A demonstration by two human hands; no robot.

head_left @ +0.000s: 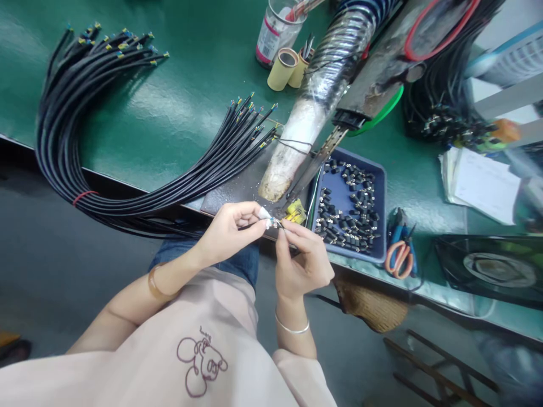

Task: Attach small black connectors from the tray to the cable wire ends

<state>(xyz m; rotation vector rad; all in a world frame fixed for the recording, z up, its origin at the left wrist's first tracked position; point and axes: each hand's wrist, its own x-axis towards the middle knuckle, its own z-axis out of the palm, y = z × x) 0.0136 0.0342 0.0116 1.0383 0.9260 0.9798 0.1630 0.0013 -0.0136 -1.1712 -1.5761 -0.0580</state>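
Note:
My left hand (231, 229) is closed in a pinch on the end of a black cable (248, 226), with white tape on one fingertip. My right hand (302, 257) is pinched right beside it, holding a tiny part at the cable's stripped wire tips; the part is too small to name. Both hands meet at the bench's front edge, just left of a blue tray (379, 186) of several small black connectors. A large bundle of black cables (63, 141) with coloured wire ends loops across the green bench (186, 107) to my left.
A foil-wrapped duct (316, 96) slants down toward the hands, with a yellow piece (296, 212) at its foot. Tape rolls (283, 69) and a clear jar (275, 31) stand behind. Orange-handled scissors (399, 257), papers (483, 183) and a fan (492, 268) lie right.

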